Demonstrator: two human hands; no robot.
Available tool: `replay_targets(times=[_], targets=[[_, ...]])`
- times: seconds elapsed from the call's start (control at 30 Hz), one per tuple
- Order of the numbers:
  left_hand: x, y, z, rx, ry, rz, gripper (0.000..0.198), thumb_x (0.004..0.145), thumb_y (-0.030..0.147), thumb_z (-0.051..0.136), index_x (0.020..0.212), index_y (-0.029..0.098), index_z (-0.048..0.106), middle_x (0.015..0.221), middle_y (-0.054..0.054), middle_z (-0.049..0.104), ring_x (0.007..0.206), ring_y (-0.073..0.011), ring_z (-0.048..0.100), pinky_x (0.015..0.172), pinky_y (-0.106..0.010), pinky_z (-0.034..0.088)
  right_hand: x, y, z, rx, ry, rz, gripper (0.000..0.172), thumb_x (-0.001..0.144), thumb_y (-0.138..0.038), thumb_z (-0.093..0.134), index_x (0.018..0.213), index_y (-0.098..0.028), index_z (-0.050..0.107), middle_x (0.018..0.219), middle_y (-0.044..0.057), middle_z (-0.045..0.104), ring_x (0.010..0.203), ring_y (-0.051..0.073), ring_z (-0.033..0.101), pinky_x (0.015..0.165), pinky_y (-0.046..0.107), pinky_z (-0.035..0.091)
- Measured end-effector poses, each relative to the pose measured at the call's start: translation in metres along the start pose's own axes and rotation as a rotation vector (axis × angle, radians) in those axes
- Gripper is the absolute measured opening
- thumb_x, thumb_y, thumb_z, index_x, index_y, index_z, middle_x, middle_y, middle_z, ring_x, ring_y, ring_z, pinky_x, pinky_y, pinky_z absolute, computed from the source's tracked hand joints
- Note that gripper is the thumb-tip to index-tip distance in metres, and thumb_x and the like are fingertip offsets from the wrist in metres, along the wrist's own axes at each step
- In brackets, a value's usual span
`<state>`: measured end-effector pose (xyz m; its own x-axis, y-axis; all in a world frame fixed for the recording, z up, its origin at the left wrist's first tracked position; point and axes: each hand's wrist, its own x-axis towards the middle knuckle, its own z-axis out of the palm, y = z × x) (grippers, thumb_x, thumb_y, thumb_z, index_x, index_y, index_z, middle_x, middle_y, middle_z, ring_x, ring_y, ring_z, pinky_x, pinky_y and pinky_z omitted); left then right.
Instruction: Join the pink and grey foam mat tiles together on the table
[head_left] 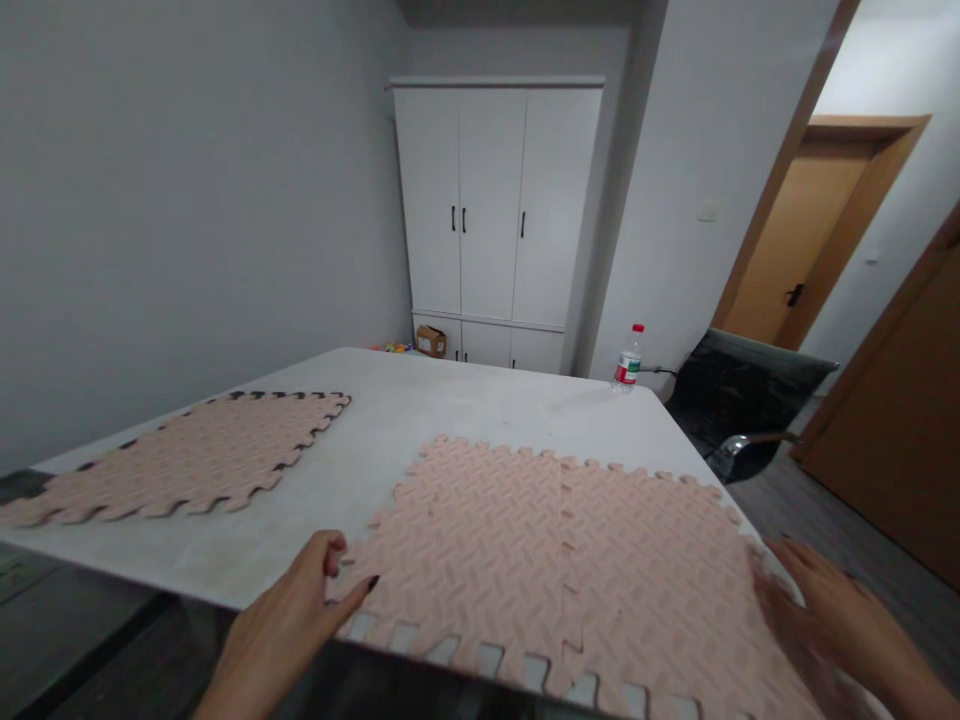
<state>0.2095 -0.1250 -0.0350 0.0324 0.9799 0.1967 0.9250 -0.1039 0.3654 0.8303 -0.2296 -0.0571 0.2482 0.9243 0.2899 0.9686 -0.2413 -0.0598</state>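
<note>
Two pink interlocking foam mats lie flat side by side on the table, the left mat (480,530) joined to the right mat (660,560) along a seam. My left hand (292,610) is at the left mat's outer edge, thumb stretched over its border and the other fingers curled beside it. At the outer edge of the right mat is my right hand (832,610), smeared by motion, its fingers apart. Whether it touches the mat I cannot tell. Neither hand is seen gripping anything.
More pink foam mat (187,450) lies at the left, with dark edges beneath it. A plastic bottle with a red cap (628,362) stands at the table's (450,395) far right corner. A black chair (742,400) is to the right, and a cardboard box (431,341) sits beyond the table.
</note>
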Motion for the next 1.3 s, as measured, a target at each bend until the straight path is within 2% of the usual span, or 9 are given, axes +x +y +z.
replay_targets(times=[0.2, 0.3, 0.37, 0.53, 0.7, 0.83, 0.9, 1.03, 1.3], targets=[[0.008, -0.021, 0.019, 0.104, 0.152, 0.208, 0.056, 0.076, 0.057, 0.05, 0.117, 0.019, 0.044, 0.118, -0.01, 0.057, 0.108, -0.0278, 0.054, 0.093, -0.04, 0.04, 0.077, -0.178, -0.052, 0.197, 0.081, -0.361, 0.063, 0.091, -0.048, 0.024, 0.138, -0.006, 0.029, 0.144, 0.015, 0.028, 0.132, 0.023, 0.026, 0.106, 0.041, 0.028], [0.006, -0.032, 0.033, 0.095, 0.15, 0.236, 0.049, 0.081, 0.051, 0.046, 0.121, 0.022, 0.046, 0.125, -0.008, 0.056, 0.116, -0.0264, 0.05, 0.101, -0.044, 0.033, 0.096, -0.253, -0.032, 0.233, 0.025, -0.331, 0.064, 0.092, -0.046, 0.019, 0.14, -0.004, 0.022, 0.146, 0.015, 0.021, 0.135, 0.023, 0.018, 0.108, 0.042, 0.022], [0.004, -0.037, 0.037, 0.103, 0.133, 0.236, 0.046, 0.082, 0.049, 0.045, 0.122, 0.024, 0.047, 0.127, -0.007, 0.055, 0.121, -0.0257, 0.046, 0.103, -0.047, 0.03, 0.099, -0.278, -0.004, 0.206, -0.077, -0.256, 0.064, 0.092, -0.044, 0.017, 0.139, -0.001, 0.024, 0.145, 0.017, 0.023, 0.135, 0.024, 0.016, 0.108, 0.043, 0.017], [0.003, -0.024, 0.028, 0.195, 0.168, 0.262, 0.043, 0.083, 0.04, 0.044, 0.121, 0.022, 0.051, 0.127, -0.007, 0.055, 0.124, -0.0271, 0.042, 0.102, -0.052, 0.03, 0.097, -0.286, 0.046, 0.171, -0.231, -0.188, 0.069, 0.09, -0.049, 0.016, 0.14, -0.003, 0.022, 0.147, 0.015, 0.02, 0.136, 0.024, 0.011, 0.109, 0.044, 0.006], [-0.018, 0.071, 0.018, 0.192, 0.178, 0.638, 0.04, 0.089, 0.027, 0.036, 0.128, 0.023, 0.046, 0.133, -0.003, 0.05, 0.124, -0.018, 0.043, 0.102, -0.04, 0.037, 0.098, -0.285, 0.045, 0.164, -0.236, -0.186, 0.07, 0.089, -0.051, 0.014, 0.141, -0.004, 0.021, 0.148, 0.014, 0.018, 0.136, 0.022, 0.008, 0.109, 0.042, 0.004], [-0.057, 0.156, 0.057, 0.171, 0.163, 1.002, 0.05, 0.089, 0.035, 0.037, 0.135, 0.015, 0.037, 0.134, -0.005, 0.048, 0.121, -0.0177, 0.047, 0.094, -0.032, 0.046, 0.097, -0.286, 0.046, 0.16, -0.232, -0.186, 0.07, 0.089, -0.051, 0.013, 0.141, -0.005, 0.021, 0.147, 0.014, 0.019, 0.136, 0.022, 0.009, 0.109, 0.041, 0.005], [-0.072, 0.176, 0.086, 0.211, 0.262, 0.998, 0.043, 0.09, 0.031, 0.038, 0.13, 0.017, 0.045, 0.128, -0.004, 0.054, 0.115, -0.0177, 0.052, 0.089, -0.03, 0.049, 0.096, -0.285, 0.048, 0.159, -0.217, -0.187, 0.07, 0.089, -0.052, 0.013, 0.141, -0.005, 0.021, 0.147, 0.014, 0.019, 0.136, 0.022, 0.009, 0.108, 0.042, 0.006], [-0.083, 0.18, 0.121, 0.229, 0.4, 0.918, 0.038, 0.091, 0.031, 0.037, 0.126, 0.021, 0.049, 0.127, 0.0, 0.056, 0.117, -0.0165, 0.05, 0.09, -0.03, 0.048, 0.094, -0.287, 0.045, 0.153, -0.191, -0.186, 0.069, 0.089, -0.05, 0.014, 0.14, -0.005, 0.024, 0.147, 0.014, 0.022, 0.136, 0.023, 0.011, 0.108, 0.042, 0.008], [-0.082, 0.175, 0.128, 0.254, 0.489, 0.916, 0.036, 0.091, 0.033, 0.039, 0.122, 0.02, 0.052, 0.122, 0.001, 0.06, 0.116, -0.0174, 0.05, 0.091, -0.031, 0.046, 0.056, -0.301, 0.024, 0.122, -0.212, -0.237, 0.069, 0.09, -0.048, 0.014, 0.137, 0.0, 0.029, 0.143, 0.019, 0.028, 0.134, 0.027, 0.018, 0.108, 0.046, 0.012]])
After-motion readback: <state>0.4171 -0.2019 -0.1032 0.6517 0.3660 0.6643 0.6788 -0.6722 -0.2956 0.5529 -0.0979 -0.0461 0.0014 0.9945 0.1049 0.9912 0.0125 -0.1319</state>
